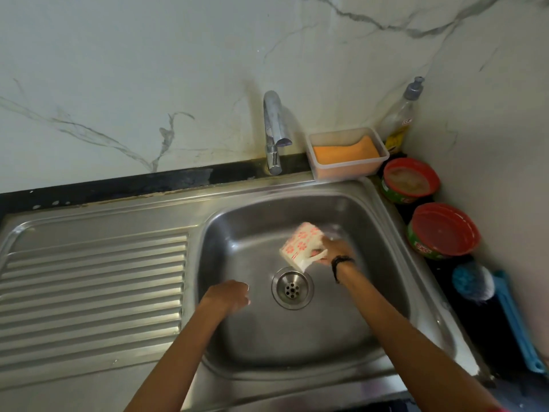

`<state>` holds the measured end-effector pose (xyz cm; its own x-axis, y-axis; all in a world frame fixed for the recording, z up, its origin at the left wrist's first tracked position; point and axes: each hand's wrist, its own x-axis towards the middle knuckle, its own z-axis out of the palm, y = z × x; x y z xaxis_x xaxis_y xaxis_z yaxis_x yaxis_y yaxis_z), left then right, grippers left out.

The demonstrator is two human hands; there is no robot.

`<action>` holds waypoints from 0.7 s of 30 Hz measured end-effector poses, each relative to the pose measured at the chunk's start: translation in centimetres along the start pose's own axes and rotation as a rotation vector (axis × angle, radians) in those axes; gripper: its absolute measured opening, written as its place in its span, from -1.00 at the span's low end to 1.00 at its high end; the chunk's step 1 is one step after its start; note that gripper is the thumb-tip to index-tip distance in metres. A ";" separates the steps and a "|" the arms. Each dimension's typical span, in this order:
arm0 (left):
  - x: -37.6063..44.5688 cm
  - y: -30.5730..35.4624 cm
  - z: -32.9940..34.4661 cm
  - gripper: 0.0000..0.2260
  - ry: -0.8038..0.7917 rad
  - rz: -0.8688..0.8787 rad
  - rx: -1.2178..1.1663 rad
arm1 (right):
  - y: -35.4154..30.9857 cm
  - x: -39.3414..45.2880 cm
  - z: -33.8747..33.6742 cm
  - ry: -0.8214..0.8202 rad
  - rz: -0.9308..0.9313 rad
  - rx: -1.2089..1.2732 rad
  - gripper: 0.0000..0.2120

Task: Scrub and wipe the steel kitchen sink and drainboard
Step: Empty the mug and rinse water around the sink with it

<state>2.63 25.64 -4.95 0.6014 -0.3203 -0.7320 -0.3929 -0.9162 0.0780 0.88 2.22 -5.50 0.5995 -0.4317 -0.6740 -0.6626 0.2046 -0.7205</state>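
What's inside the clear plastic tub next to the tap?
The clear plastic tub holds an orange sponge, lying flat and filling most of it. Whether anything lies under the sponge cannot be seen, because the sponge covers the bottom.

The sink (341,209) is grey steel, its drainboard (95,292) ribbed; the cloth (301,243) is white with red flowers and stripes; the wall (148,69) is white marble veined grey; the tub (346,153) holds an orange sponge (344,153); two bowls (444,230) are red and green; the brush (472,282) is blue; the worktop (481,319) is black.
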 end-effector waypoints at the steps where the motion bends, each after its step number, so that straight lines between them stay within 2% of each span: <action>1: 0.2 0.3 0.1 -0.67 -0.020 0.021 -0.020 | 0.1 -0.4 -0.8 0.027 0.066 0.205 -0.76; 2: 0.5 0.7 0.1 -0.67 -0.035 0.043 -0.033 | 0.6 -0.9 -1.6 0.031 0.129 0.378 -0.72; 4: 1.2 1.5 0.0 -0.67 -0.056 0.080 -0.032 | 1.9 -2.2 -3.0 0.038 0.212 0.556 -0.67; 8: 2.8 2.8 -1.5 -0.69 -0.027 0.114 -0.039 | 4.2 -4.3 -3.2 -0.025 0.336 0.638 -0.66; 11: 4.2 2.7 -4.2 -0.72 0.053 0.195 -0.351 | 4.8 -4.9 -2.2 -0.114 0.381 0.601 -0.81; 12: 4.4 2.6 -5.3 -0.74 0.106 0.221 -0.504 | 4.7 -5.0 -1.8 -0.133 0.377 0.571 -0.88; 15: 4.8 2.9 -9.2 -0.80 0.294 0.222 -1.009 | 3.7 -4.9 -0.5 -0.172 0.316 0.519 -0.88; 17: 5.3 3.7 -11.7 -0.77 0.406 0.203 -1.204 | 2.8 -4.7 0.4 -0.136 0.233 0.439 -0.94; 19: 6.1 4.8 -14.1 -0.64 0.508 0.226 -1.189 | 1.7 -4.3 1.5 -0.049 0.105 0.301 -0.99; 21: 7.3 5.7 -16.2 -0.52 0.576 0.195 -1.039 | 0.8 -3.7 2.4 0.034 -0.003 0.192 -0.96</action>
<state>16.04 14.13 1.10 0.9206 -0.2930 -0.2581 0.0769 -0.5119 0.8556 -0.80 6.12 -4.00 0.5840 -0.4613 -0.6680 -0.5610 0.3654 -0.7428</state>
